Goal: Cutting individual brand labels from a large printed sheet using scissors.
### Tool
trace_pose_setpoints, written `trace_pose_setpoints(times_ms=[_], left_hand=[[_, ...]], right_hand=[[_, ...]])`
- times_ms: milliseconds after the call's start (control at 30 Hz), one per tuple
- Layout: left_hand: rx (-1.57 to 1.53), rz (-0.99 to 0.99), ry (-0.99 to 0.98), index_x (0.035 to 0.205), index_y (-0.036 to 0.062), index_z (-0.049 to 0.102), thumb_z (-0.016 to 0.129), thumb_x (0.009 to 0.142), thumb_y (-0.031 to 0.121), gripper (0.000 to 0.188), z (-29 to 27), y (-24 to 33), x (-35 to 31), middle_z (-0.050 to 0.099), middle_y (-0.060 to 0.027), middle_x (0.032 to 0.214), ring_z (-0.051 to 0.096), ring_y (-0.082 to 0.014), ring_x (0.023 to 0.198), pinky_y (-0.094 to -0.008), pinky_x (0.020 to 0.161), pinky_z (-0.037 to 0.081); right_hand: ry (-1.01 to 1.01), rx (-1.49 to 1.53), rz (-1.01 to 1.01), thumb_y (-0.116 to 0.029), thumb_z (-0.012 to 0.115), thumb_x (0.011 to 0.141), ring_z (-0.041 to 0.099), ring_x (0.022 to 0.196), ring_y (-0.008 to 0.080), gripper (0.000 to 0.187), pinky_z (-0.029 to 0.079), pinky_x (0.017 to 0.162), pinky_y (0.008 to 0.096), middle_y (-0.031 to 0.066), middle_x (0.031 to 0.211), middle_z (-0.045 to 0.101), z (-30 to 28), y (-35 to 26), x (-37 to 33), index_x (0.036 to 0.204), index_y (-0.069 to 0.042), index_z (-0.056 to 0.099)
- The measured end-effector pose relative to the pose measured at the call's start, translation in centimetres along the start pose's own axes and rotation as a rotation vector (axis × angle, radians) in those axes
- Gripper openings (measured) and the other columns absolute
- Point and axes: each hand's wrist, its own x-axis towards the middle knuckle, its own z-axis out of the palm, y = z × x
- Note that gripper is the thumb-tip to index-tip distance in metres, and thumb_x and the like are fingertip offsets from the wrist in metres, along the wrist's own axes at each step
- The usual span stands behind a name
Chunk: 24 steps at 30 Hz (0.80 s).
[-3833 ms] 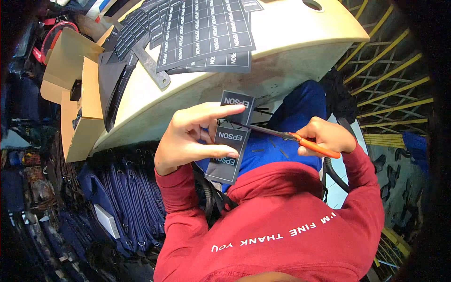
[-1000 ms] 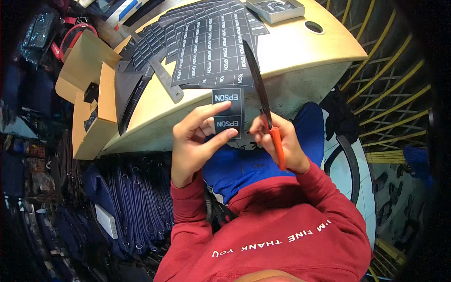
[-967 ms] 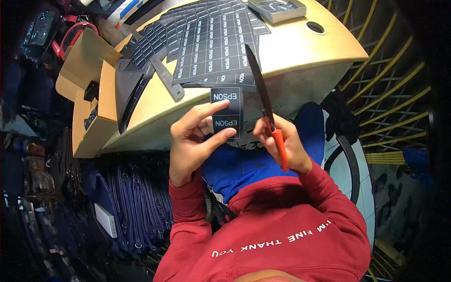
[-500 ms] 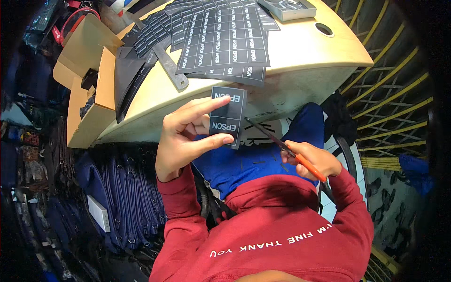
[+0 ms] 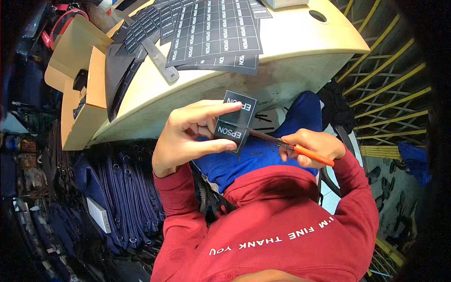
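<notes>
Between the thumb and fingers of my left hand (image 5: 188, 134) is a small black label piece (image 5: 235, 123) with white print and two printed cells. My right hand (image 5: 312, 146) grips orange-handled scissors (image 5: 307, 154). Their dark blades reach left to the label piece, at the line between its two cells. Whether the blades are closed there is hard to see. Beyond my hands, black printed label sheets (image 5: 213, 30) lie overlapping on the table, the front ones hanging past its edge. A grey metal ruler (image 5: 159, 61) rests beside them.
An opened cardboard box (image 5: 96, 89) stands at the table's left, with dark items inside. The pale wooden table (image 5: 300, 37) has a round hole at right. Dark blue straps with metal rings (image 5: 131, 197) hang below on the left. A yellow-barred folding gate (image 5: 390, 94) stands at right.
The scissors have moved left and down, so their blades now meet the label piece. The label piece has tilted and shifted slightly right. The table appears a little higher and further left.
</notes>
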Motion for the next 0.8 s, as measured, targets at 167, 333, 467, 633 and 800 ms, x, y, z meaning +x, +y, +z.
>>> trace_pose_setpoints(times_ms=[167,333,467,633,800], left_hand=[[-0.004,0.017,-0.034,0.117,0.0043,0.062,0.078,0.063,0.000,0.057,0.07,-0.32,0.11,0.061,-0.0073,0.102,0.039,-0.0001,0.060,-0.0154,0.052,0.032],[-0.039,0.028,-0.058,0.117,0.0048,0.061,0.078,0.063,-0.001,0.057,0.12,-0.61,0.25,0.061,-0.0085,0.105,0.040,-0.0007,0.061,-0.0151,0.053,0.034],[0.018,0.014,-0.085,0.117,0.0051,0.061,0.078,0.063,-0.001,0.057,-0.07,-0.20,0.34,0.060,-0.0087,0.108,0.040,-0.0012,0.062,-0.0149,0.053,0.035],[-0.023,-0.066,-0.073,0.113,-0.0047,0.060,0.080,0.053,-0.006,0.063,-0.03,0.02,0.34,0.061,-0.0145,0.107,0.057,-0.0161,0.096,-0.0248,0.081,0.043],[-0.013,-0.051,-0.063,0.113,-0.0049,0.061,0.080,0.053,-0.006,0.063,0.01,-0.15,0.29,0.061,-0.0145,0.108,0.057,-0.0162,0.096,-0.0249,0.082,0.043]], right_hand=[[-0.002,-0.049,0.023,-0.025,0.056,0.077,0.046,0.057,0.0126,0.026,0.040,0.054,0.0296,0.0038,0.063,0.050,-0.04,-0.15,0.38,0.081,0.000,0.052],[-0.033,-0.012,0.020,-0.021,0.056,0.077,0.045,0.057,0.0129,0.022,0.040,0.054,0.0295,0.0040,0.063,0.050,-0.26,-0.24,0.61,0.080,0.001,0.052],[0.004,-0.056,0.034,-0.077,0.040,0.075,0.042,0.050,0.0144,0.078,0.035,0.048,0.0300,0.0009,0.057,0.042,-0.04,-0.01,0.73,0.082,-0.001,0.054],[0.017,-0.072,-0.007,-0.076,0.039,0.077,0.044,0.049,0.0158,0.077,0.036,0.048,0.0307,0.0029,0.056,0.045,0.02,0.54,0.72,0.082,-0.001,0.054],[0.010,-0.113,-0.011,-0.068,0.039,0.082,0.048,0.050,0.0180,0.069,0.037,0.048,0.0319,0.0058,0.057,0.049,-0.21,0.44,0.76,0.080,-0.001,0.054]])
